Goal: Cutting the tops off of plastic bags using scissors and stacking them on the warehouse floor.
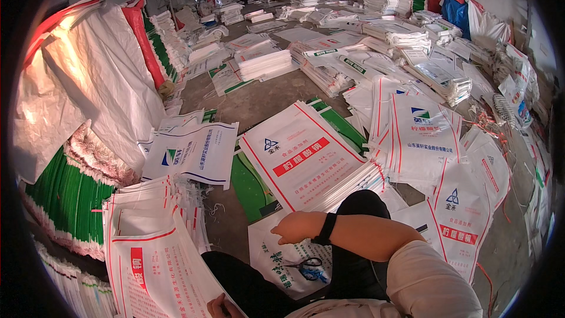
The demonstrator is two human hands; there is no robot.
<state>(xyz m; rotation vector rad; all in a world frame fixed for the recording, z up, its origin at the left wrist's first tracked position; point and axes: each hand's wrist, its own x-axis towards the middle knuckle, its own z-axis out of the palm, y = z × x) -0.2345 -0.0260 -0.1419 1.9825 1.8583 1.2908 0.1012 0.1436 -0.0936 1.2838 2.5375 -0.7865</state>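
Observation:
At the lower edge my left hand (222,306) is closed on the edge of a white woven sack (170,268) with red stripes and print. The sack slants down against a pile at my left. My right hand (297,227), below a black wristband, hangs above a white sack with dark green print (268,253) between my legs. Its fingers are loosely bent and slightly apart, with nothing visible in them; the palm side is hidden. Blue-handled scissors (312,271) lie on that sack. Just beyond my right hand is a stack of flat red-and-white sacks (300,147).
Green sacks (250,185) stick out beneath the middle stack. A white sack with blue print (191,153) lies at left, near green bundles (73,203) under pale sheeting (100,65). More sacks (424,135) spread at right. Piles (265,62) cover much of the concrete floor (235,106) behind.

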